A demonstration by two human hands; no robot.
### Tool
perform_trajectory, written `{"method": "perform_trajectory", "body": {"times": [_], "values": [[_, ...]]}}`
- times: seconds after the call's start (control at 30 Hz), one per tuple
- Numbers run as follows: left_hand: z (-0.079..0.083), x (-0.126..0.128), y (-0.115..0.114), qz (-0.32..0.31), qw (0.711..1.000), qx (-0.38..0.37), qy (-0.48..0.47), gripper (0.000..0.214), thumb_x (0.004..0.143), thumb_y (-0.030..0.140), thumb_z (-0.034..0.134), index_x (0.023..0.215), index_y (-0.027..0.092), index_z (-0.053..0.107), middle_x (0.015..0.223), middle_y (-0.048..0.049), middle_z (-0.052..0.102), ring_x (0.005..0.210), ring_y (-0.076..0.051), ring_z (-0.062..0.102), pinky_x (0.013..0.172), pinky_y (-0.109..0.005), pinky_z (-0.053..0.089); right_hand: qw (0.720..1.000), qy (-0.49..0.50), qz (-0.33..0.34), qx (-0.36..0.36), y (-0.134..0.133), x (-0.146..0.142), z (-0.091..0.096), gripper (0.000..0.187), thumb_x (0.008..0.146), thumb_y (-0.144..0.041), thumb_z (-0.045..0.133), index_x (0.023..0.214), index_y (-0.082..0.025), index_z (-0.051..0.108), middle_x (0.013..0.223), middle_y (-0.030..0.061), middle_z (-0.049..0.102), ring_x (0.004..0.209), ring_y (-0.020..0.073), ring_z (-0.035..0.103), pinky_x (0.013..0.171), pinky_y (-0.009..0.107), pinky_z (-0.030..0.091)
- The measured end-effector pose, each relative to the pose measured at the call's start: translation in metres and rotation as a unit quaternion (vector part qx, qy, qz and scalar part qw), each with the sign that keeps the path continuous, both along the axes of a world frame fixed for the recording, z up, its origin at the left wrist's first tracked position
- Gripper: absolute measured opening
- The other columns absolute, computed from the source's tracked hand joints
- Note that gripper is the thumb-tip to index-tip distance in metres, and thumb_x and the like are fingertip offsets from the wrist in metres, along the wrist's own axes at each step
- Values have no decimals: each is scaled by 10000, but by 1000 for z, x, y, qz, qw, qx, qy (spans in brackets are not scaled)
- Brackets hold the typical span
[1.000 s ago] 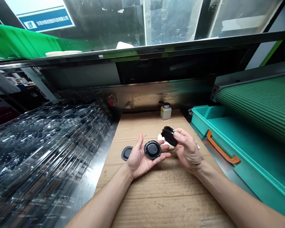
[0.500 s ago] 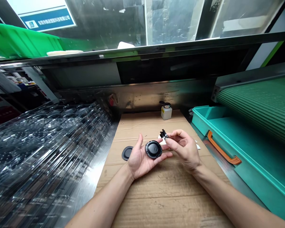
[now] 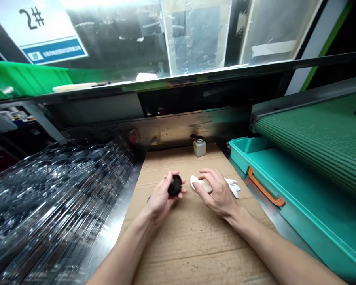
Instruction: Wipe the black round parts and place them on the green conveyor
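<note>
My left hand (image 3: 160, 198) grips a round black plastic part (image 3: 175, 185) by its edge, tilted with its dark face toward the right. My right hand (image 3: 218, 194) is apart from it, its thumb and fingers curved but separated, with nothing visible between them. Behind and under the right fingers lies a white, rounded piece (image 3: 194, 181) on the cardboard sheet (image 3: 190, 237). A white glove-like cloth (image 3: 233, 188) shows past the knuckles. Only a sliver of a dark disc (image 3: 148, 199) shows beside the left wrist.
A small white bottle with a dark cap (image 3: 199, 147) stands at the cardboard's far end. Stacked clear plastic trays (image 3: 62, 206) fill the left. On the right sit a teal bin (image 3: 308, 221) with an orange handle and a green conveyor belt (image 3: 314, 126). A metal ledge (image 3: 178, 79) crosses above.
The left hand went from an open palm to gripping the round part, now tilted. The right hand has moved away from it, and the small black clip it pinched is out of sight. The view shifted.
</note>
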State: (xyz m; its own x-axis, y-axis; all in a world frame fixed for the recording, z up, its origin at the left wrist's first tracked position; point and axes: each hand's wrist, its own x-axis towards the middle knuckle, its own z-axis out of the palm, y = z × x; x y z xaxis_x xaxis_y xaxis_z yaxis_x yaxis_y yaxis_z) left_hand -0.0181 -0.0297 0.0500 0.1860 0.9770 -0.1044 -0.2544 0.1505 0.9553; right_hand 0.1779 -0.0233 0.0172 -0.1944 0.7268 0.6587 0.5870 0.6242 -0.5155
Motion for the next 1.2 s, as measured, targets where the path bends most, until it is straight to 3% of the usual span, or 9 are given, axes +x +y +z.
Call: {"method": "perform_trajectory", "body": {"times": [0.07, 0.17, 0.27, 0.37, 0.63, 0.8, 0.97, 1.07, 1.2], "values": [[11, -16, 26, 71, 971, 106, 201, 531, 878, 577, 420, 1252, 200, 434, 1070, -109, 575, 827, -195, 616, 679, -314, 477, 998, -38, -40, -25, 6, 6, -5, 219, 893, -387, 509, 963, -200, 599, 1029, 96, 593, 1014, 245, 516, 898, 404, 404], [14, -45, 74, 111, 792, 271, 536, 581, 858, 574, 446, 1290, 186, 442, 1191, -145, 512, 1057, -279, 546, 917, -421, 414, 989, -118, -47, -77, 11, 11, -11, 288, 900, -460, 486, 976, -209, 606, 986, 82, 585, 962, 233, 497, 859, 385, 394], [-3, -69, 109, 47, 648, 265, 712, 633, 859, 569, 403, 1302, 122, 458, 1174, -189, 514, 1100, -343, 510, 971, -471, 359, 981, -164, -42, -100, 9, 11, -14, 360, 885, -533, 482, 1009, -216, 599, 994, 73, 579, 970, 232, 476, 864, 386, 371], [-26, -83, 124, 26, 599, 232, 766, 663, 867, 583, 323, 1270, 83, 489, 1175, -201, 525, 1127, -362, 485, 999, -466, 328, 979, -174, -40, -99, 8, 11, -15, 390, 885, -555, 469, 1047, -220, 587, 1004, 67, 583, 981, 231, 463, 872, 389, 355], [-22, -86, 123, 58, 613, 218, 757, 750, 803, 610, 395, 1373, 122, 386, 1313, -212, 461, 1217, -398, 429, 992, -510, 341, 978, -188, -43, -81, 12, 14, -16, 424, 874, -552, 470, 1127, -225, 565, 1031, 68, 599, 1011, 252, 468, 878, 411, 364], [-4, -27, 63, 213, 615, 380, 658, 581, 843, 490, 447, 1348, 205, 411, 1435, -145, 374, 1292, -364, 373, 1019, -506, 344, 973, -215, -51, -72, 12, 12, -13, 321, 863, -488, 499, 997, -209, 586, 975, 64, 604, 959, 240, 489, 830, 382, 394], [-22, 27, 1, 87, 734, 401, 541, 186, 860, 360, 515, 777, 215, 596, 731, -22, 635, 668, -166, 589, 671, -274, 455, 967, -237, -60, -76, 9, 13, -9, 301, 890, -457, 455, 1027, -217, 575, 983, 71, 590, 968, 243, 476, 824, 384, 400], [-36, 39, -6, -64, 762, 373, 526, 223, 881, 336, 488, 755, 215, 628, 720, -9, 660, 647, -146, 592, 640, -250, 433, 963, -251, -42, -88, 10, 15, -9, 300, 891, -442, 462, 1073, -226, 566, 1007, 73, 580, 986, 245, 463, 828, 379, 396], [-42, 40, -6, -79, 770, 342, 533, 287, 900, 389, 451, 879, 222, 683, 849, -35, 714, 735, -175, 627, 693, -270, 439, 963, -250, -19, -97, 14, 17, -17, 324, 901, -433, 463, 1123, -218, 560, 1021, 83, 566, 977, 243, 451, 846, 383, 381]]}}
